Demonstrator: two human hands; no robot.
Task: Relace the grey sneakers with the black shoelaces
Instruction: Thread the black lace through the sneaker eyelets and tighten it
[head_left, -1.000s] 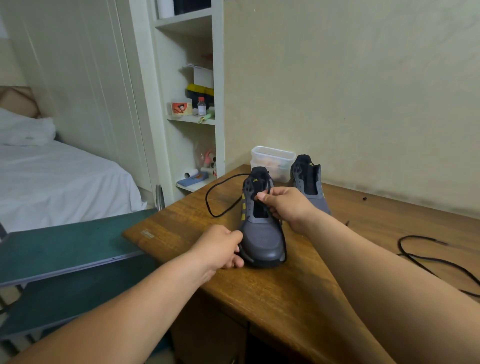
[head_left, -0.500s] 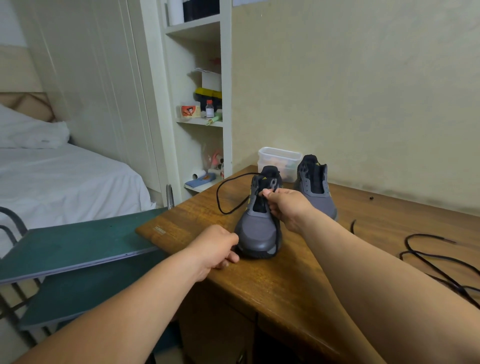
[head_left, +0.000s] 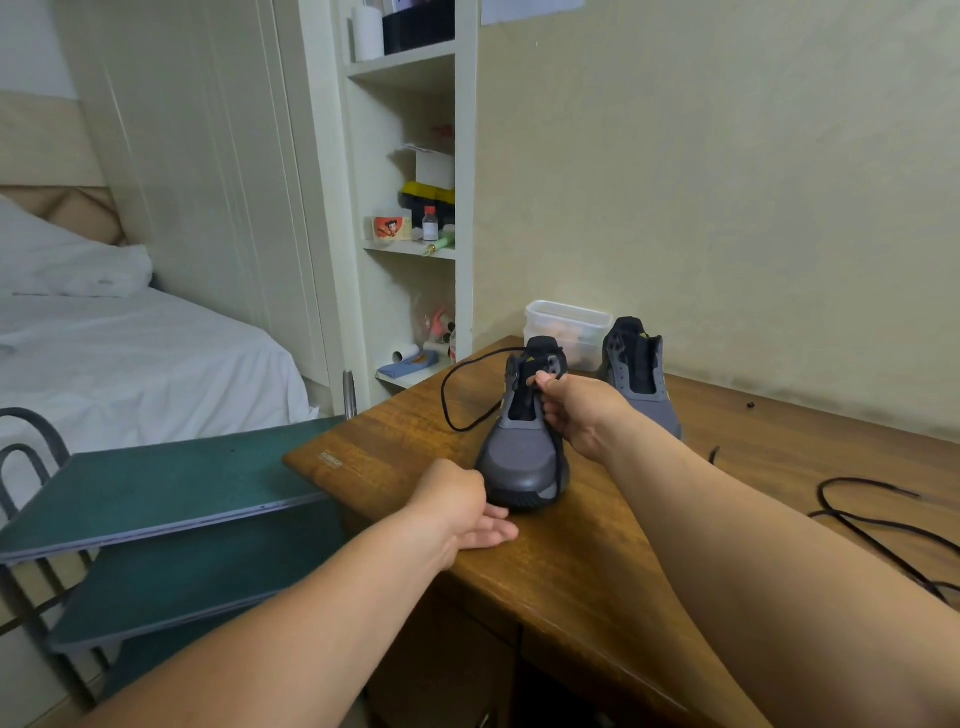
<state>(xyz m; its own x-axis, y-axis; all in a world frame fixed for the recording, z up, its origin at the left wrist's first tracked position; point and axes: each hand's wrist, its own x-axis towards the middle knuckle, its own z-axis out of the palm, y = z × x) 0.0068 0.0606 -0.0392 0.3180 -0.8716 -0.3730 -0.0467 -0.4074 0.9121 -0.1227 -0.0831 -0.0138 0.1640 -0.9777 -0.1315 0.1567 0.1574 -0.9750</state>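
Observation:
A grey sneaker (head_left: 522, 457) stands toe-toward-me on the wooden desk (head_left: 597, 561). A black shoelace (head_left: 457, 400) loops out from its left side onto the desk. My right hand (head_left: 576, 410) pinches the lace at the tongue, over the upper eyelets. Just left of the toe, my left hand (head_left: 462, 506) lies on the desk with relaxed fingers, fingertips by the sole. A second grey sneaker (head_left: 641, 382), unlaced, stands behind to the right. Another black shoelace (head_left: 878, 525) lies loose at the desk's right side.
A clear plastic box (head_left: 566, 327) sits against the wall behind the sneakers. Green boards (head_left: 156, 488) on a metal rack stand left of the desk. Shelves with small items (head_left: 415, 228) are at the back left, and a bed (head_left: 130, 364) beyond.
My left hand has let go of the sneaker's toe and now lies beside it with loosened fingers. The right hand stays at the tongue. The camera has tilted up slightly.

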